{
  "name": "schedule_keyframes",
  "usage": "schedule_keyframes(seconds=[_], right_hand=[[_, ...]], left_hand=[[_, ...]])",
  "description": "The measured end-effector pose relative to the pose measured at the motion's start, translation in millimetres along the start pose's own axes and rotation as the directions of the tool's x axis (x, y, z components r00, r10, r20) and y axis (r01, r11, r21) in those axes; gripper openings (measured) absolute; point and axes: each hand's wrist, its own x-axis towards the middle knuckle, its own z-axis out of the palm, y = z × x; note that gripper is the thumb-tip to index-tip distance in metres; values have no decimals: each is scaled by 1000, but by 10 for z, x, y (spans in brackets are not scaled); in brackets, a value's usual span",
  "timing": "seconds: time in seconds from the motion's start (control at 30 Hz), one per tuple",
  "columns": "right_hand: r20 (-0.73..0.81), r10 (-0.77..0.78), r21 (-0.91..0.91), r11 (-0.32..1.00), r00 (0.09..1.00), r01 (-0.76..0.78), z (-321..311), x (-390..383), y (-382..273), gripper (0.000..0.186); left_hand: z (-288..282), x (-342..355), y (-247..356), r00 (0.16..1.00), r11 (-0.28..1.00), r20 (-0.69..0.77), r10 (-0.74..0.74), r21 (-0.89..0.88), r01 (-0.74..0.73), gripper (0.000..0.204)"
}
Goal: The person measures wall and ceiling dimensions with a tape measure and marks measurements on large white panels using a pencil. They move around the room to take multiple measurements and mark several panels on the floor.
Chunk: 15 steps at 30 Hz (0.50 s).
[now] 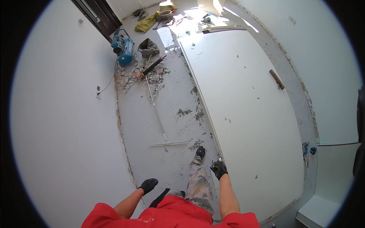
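My right hand [219, 169], in a black glove, is closed round a small hand tool [215, 166] with dark and yellow parts and a bright tip. Its exact kind is too small to make out. The hand is at the left edge of a large white panel [243, 125], which lies flat along the right of the room. My left hand [148, 185], also in a black glove, hangs low near the left wall with its fingers loosely curled together and nothing visible in them.
A long-handled squeegee [167, 144] lies ahead on the grey floor, by rubble [125, 78] and an orange-and-black tube-shaped tool [153, 66]. Beyond stand a blue air compressor [124, 49] and an open sack [148, 48]. A brown wooden piece [276, 79] rests on the panel.
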Motion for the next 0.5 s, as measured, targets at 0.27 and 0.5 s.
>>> schedule_keyframes(seconds=[0.27,0.5], right_hand=[[150,-4,-988,32,989,150,1431,2732,-609,77],[248,39,-768,-601,968,221,2412,5008,233,77]], left_hand=[[524,979,621,983,993,-182,-39,-118,17,56],[1482,2204,-631,993,948,-107,-51,306,82,75]])
